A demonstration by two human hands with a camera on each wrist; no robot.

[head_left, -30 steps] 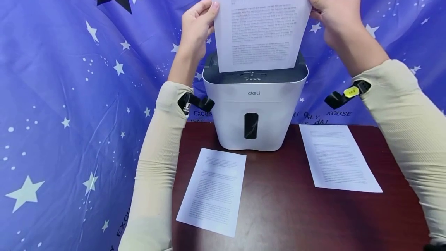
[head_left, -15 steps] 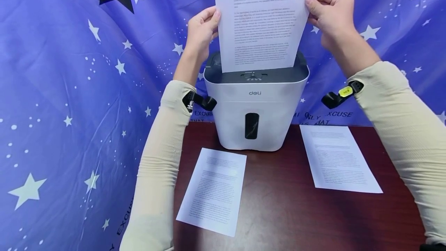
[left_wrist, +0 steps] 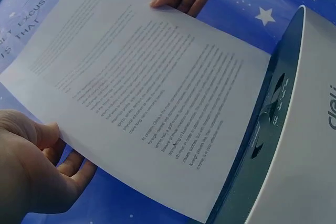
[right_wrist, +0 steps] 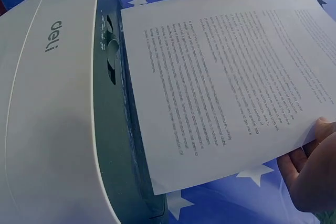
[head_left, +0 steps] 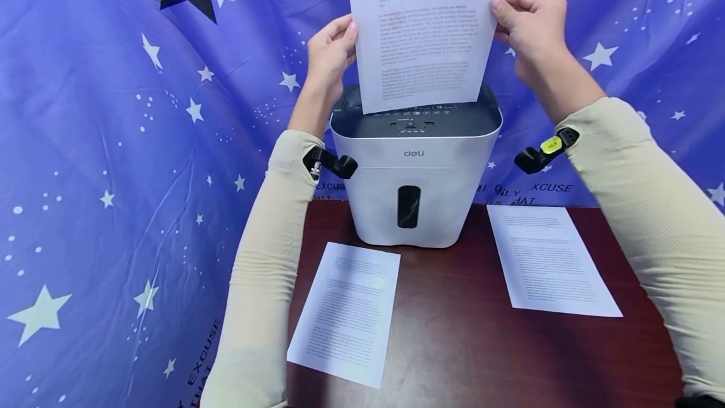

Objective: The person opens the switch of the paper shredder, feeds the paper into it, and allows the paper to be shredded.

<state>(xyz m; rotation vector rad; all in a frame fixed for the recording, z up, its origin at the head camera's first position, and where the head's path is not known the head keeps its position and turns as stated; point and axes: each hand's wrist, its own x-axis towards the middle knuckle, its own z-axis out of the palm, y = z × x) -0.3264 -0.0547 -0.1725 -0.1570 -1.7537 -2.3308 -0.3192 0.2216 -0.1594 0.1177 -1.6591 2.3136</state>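
A printed sheet of paper (head_left: 425,36) stands upright over the dark top of a white paper shredder (head_left: 413,194) marked "deli". My left hand (head_left: 330,49) pinches its left edge between thumb and fingers. On the opposite edge, my right hand (head_left: 535,24) pinches the sheet a little higher up. The sheet's lower edge is at the shredder's top (head_left: 374,124), close to the slot; both wrist views show that edge whole. Whether it touches the slot I cannot tell. In the head view the sheet's upper end runs out of frame.
One printed sheet (head_left: 345,313) lies on the dark red table (head_left: 481,345) at front left, another printed sheet (head_left: 552,260) at the right. A blue star-patterned curtain (head_left: 113,175) hangs behind and to the left. Each wrist wears a black camera mount (head_left: 331,161).
Both hands have come slightly inward and lower, the right one moving left. The sheet has shifted a little, and its lower edge now shows more of the shredder's top in front of the slot.
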